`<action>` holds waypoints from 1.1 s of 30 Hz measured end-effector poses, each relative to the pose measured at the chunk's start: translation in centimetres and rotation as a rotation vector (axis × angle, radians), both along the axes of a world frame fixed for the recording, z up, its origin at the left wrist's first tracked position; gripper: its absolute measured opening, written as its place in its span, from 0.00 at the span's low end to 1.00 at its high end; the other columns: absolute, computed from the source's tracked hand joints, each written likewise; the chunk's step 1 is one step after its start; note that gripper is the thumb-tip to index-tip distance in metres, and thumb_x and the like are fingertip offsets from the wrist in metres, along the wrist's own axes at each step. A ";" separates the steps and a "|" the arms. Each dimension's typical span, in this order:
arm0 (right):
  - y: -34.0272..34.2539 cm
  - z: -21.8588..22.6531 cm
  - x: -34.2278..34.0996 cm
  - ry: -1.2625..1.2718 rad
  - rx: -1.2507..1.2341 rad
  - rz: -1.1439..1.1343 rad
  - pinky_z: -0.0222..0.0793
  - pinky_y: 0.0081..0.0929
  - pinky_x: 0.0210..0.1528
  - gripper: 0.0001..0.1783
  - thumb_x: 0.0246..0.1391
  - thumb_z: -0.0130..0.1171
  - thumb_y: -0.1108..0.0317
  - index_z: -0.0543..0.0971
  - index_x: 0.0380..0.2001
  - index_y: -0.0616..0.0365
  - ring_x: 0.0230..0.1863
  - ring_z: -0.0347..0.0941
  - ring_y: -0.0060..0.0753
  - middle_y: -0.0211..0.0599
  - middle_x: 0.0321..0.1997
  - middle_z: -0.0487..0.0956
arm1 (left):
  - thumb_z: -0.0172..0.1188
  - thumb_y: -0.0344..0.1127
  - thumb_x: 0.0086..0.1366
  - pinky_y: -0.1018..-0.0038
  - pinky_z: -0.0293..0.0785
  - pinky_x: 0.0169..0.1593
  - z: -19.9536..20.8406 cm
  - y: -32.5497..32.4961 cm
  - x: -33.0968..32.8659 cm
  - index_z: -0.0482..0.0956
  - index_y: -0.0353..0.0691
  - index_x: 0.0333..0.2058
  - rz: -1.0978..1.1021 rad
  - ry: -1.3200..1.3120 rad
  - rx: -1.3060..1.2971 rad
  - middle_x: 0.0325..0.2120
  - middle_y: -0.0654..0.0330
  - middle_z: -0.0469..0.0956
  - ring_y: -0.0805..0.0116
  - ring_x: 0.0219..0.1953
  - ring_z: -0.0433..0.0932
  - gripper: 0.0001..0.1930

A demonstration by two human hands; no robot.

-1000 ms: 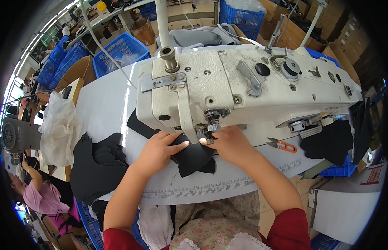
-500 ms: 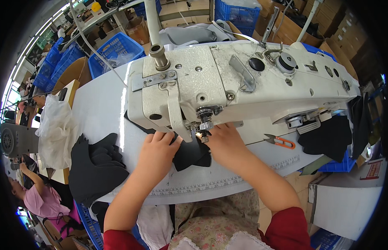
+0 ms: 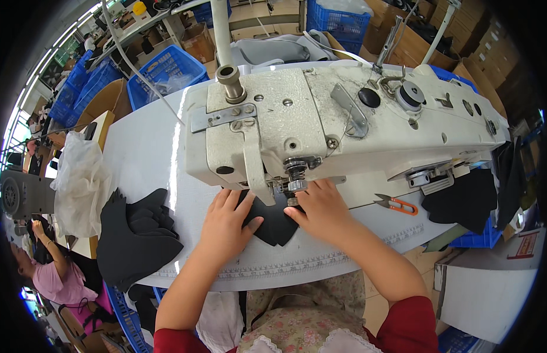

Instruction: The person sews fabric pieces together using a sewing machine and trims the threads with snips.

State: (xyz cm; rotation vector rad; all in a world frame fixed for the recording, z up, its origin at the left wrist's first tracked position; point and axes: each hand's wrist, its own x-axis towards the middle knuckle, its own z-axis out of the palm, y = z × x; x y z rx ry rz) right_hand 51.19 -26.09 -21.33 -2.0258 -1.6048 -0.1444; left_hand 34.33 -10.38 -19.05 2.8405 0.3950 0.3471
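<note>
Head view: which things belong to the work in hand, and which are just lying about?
In use:
sewing machine
black material partly under it
left hand and right hand, both at the material
probably the stacked black pieces at left

Apparently lying about:
orange-handled snips
crumpled white sheeting
white box at lower right

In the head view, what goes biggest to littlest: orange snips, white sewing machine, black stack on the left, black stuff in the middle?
1. White sewing machine
2. Left black stack
3. Middle black stuff, partly hidden
4. Orange snips
</note>
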 end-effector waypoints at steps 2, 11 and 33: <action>-0.1 0.0 0.2 0.010 0.001 0.030 0.61 0.44 0.50 0.22 0.53 0.61 0.51 0.76 0.30 0.63 0.44 0.66 0.49 0.45 0.34 0.73 | 0.67 0.38 0.54 0.54 0.66 0.58 -0.4 0.5 -0.3 0.74 0.35 0.52 -0.041 0.001 -0.039 0.50 0.43 0.72 0.41 0.54 0.69 0.27; 0.6 -0.4 0.2 -0.004 -0.010 0.007 0.63 0.42 0.47 0.23 0.53 0.60 0.50 0.76 0.27 0.63 0.41 0.68 0.49 0.46 0.33 0.75 | 0.66 0.37 0.53 0.58 0.69 0.54 -0.3 1.1 0.2 0.74 0.35 0.51 -0.044 -0.015 -0.076 0.48 0.50 0.72 0.48 0.54 0.69 0.26; 0.1 0.0 -0.2 0.072 -0.058 -0.009 0.62 0.42 0.49 0.22 0.51 0.63 0.53 0.76 0.32 0.66 0.44 0.67 0.47 0.45 0.36 0.73 | 0.68 0.35 0.51 0.60 0.70 0.52 -0.7 0.9 0.1 0.77 0.37 0.46 -0.061 -0.126 -0.083 0.48 0.54 0.73 0.50 0.51 0.72 0.23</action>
